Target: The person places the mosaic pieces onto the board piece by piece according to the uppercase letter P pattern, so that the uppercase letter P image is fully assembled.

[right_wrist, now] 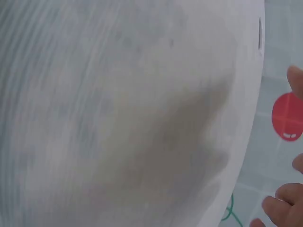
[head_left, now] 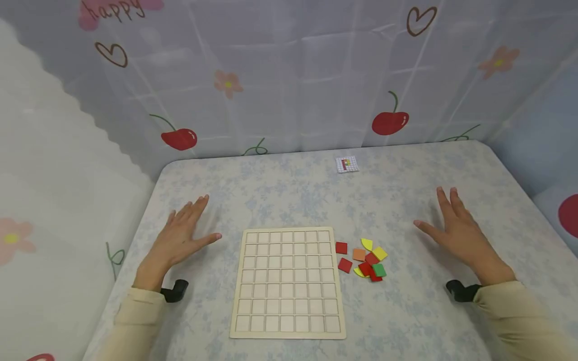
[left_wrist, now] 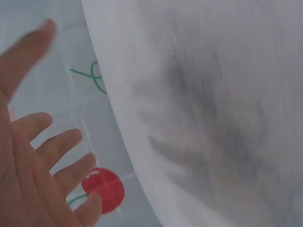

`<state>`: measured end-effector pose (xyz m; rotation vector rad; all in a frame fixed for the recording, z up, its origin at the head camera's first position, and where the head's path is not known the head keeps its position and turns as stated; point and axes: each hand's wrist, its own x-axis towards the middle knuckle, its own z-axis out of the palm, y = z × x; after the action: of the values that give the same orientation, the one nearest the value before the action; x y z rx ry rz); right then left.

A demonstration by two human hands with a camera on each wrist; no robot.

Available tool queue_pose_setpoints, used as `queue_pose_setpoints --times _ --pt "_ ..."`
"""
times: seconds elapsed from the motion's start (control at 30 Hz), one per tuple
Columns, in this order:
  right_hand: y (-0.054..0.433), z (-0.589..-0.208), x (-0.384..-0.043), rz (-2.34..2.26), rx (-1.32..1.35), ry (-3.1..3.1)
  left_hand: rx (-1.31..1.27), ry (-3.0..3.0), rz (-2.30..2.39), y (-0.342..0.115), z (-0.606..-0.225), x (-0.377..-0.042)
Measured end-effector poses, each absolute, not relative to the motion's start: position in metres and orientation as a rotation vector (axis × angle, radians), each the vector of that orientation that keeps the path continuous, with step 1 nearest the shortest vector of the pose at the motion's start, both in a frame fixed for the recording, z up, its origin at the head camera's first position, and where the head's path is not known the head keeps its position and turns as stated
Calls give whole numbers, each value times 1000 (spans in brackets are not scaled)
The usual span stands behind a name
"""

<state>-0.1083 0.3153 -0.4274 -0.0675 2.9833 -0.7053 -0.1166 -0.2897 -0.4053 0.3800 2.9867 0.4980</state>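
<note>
My left hand is spread above the table, left of a pale square grid board, holding nothing. On the far side, my right hand is spread too, with nothing in it, to the right of a loose pile of small tiles. That pile has red tiles, an orange tile, yellow pieces and a green tile, some overlapping. Each wrist view shows its own hand, the left palm fully and only some right fingers, over the table with a shadow beneath.
Near the table's back edge lies a small card printed with a coloured grid pattern. The tablecloth has a faint floral print. A curtain with cherries, hearts and flowers hangs behind the table.
</note>
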Motion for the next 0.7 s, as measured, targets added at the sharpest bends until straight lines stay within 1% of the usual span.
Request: queue_pose_setpoints --times 0.17,0.3,0.53,0.7 --pt "296 -420 -111 -815 -91 2929 380 2771 862 -279 -414 -112" --pt "278 -416 -112 -795 -128 2913 370 2655 1013 -265 -419 -105" --pt "248 -414 -110 -789 -231 2895 458 2625 1002 -252 -426 -98" --pt "231 -411 -106 -770 -249 2859 519 2624 942 -246 -429 -95"
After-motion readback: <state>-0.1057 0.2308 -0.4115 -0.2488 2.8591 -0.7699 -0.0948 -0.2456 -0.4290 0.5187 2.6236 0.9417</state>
